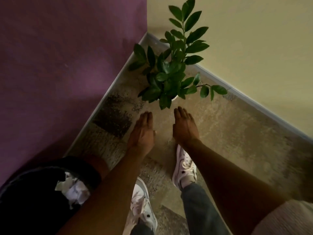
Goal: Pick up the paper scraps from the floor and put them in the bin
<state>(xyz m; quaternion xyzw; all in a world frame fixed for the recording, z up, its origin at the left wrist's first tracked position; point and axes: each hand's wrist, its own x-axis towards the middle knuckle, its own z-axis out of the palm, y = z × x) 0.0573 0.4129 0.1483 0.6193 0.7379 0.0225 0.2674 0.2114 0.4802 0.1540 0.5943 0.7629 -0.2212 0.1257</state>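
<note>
At the lower left of the frame your black bin (33,192) holds crumpled white paper scraps (74,189), beside your left forearm. Mid-frame, below the potted plant (174,65), your left hand (144,131) and right hand (185,127) hang flat, fingers extended, holding nothing.

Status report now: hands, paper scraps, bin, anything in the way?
Left hand and right hand open, empty. Paper scraps in black bin. Potted plant ahead, nothing blocking.
</note>
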